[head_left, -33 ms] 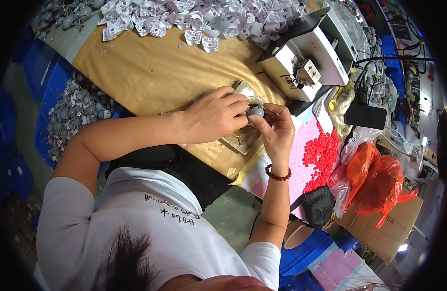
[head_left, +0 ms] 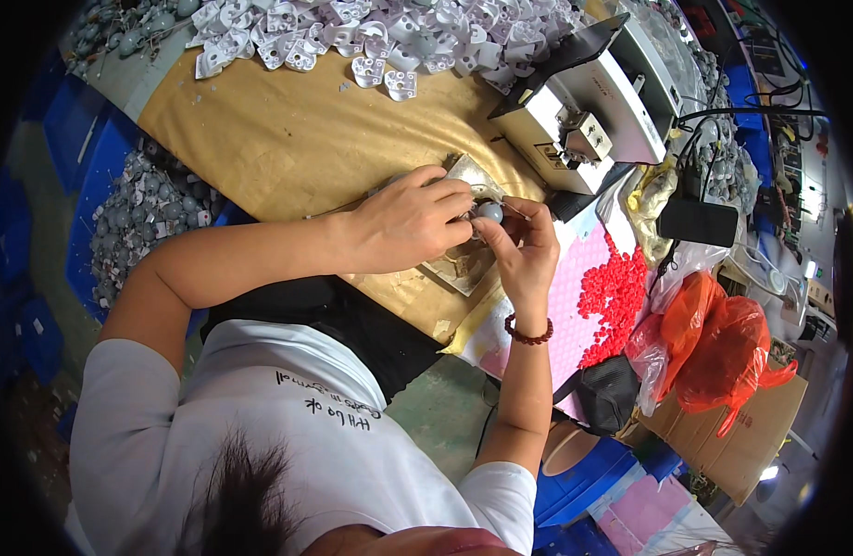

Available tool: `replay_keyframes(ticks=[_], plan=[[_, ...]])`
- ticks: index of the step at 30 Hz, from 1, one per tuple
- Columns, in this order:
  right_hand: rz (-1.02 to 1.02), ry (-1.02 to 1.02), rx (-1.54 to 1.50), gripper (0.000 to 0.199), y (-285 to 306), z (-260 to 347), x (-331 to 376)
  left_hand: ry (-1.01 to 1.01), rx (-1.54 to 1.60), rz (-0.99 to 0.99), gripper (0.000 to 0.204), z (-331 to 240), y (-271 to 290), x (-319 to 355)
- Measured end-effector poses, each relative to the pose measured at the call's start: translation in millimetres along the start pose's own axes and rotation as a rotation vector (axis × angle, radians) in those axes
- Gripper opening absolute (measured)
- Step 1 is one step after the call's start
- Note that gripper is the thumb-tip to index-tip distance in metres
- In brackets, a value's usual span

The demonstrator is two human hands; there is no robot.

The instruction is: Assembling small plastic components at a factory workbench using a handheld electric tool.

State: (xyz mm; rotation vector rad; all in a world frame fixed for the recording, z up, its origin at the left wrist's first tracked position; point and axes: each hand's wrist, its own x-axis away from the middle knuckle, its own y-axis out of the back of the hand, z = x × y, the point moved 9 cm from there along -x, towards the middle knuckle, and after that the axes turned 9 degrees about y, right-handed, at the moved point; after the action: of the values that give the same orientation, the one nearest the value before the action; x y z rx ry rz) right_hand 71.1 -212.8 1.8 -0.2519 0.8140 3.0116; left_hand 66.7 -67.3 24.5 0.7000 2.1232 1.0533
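Both hands meet over a worn metal fixture plate (head_left: 468, 173) on the tan-covered table. My right hand (head_left: 528, 248) pinches a small part with a round grey dome (head_left: 490, 212); its thumb presses by the dome and the index finger curls past it. Thin pin-like pieces seem to stick out near those fingertips. From the left, my left hand (head_left: 408, 219) reaches in with bent, closed fingers touching the same spot. What its fingertips hold is hidden behind the knuckles.
White plastic housings (head_left: 401, 83) are heaped at the far edge. A white-and-black machine (head_left: 575, 120) stands beyond my right hand. Red small parts (head_left: 614, 292) lie on a pink sheet, near red plastic bags (head_left: 723, 352). At left, a blue bin holds grey-domed parts (head_left: 153, 213).
My right hand and wrist have shifted very slightly left. The left hand and the grey-domed part look nearly still.
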Motion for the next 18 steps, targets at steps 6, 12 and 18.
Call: replay_keyframes(ticks=[6, 12, 18], plan=[[-0.104, 0.138, 0.294, 0.058, 0, 13, 3, 0.097, 0.093, -0.005, 0.027, 6, 9, -13], [-0.246, 0.149, 0.011, 0.058, 25, -5, 2, 0.189, 0.027, -0.025, 0.030, 5, 5, -29], [-0.585, -0.073, 0.242, 0.055, 124, -95, -57, 0.158, 0.044, -0.024, 0.028, 4, 2, -31]])
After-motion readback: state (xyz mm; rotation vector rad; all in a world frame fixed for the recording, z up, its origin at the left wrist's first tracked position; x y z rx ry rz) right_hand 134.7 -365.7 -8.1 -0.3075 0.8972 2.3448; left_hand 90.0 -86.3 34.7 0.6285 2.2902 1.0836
